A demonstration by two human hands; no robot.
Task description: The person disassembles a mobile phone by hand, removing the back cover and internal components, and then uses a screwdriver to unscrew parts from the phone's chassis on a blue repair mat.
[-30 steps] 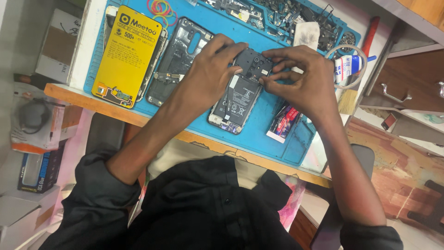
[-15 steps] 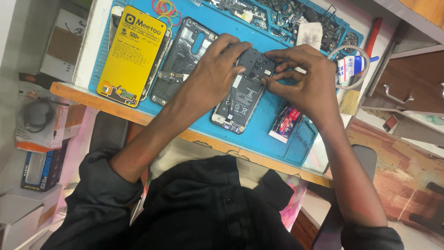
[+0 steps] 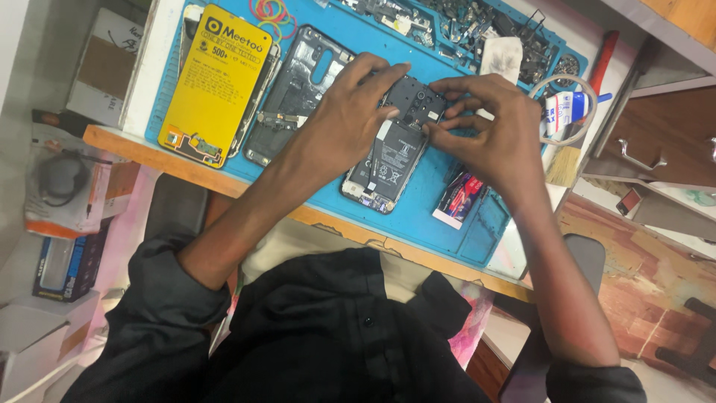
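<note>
The opened phone (image 3: 391, 160) lies near the counter (image 3: 112, 142) edge (parts crowd around); left hand (image 3: 350, 112) and right hand (image 3: 496, 138) pinch its black cover.

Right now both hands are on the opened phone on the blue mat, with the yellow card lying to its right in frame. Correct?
Not quite. In the head view the yellow card lies left of the opened phone. Both the left hand and right hand are on it, on the blue mat.

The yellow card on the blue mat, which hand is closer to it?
The left hand. It rests on the opened phone, just right of the yellow card. The right hand is farther away, on the phone's other side.
</note>
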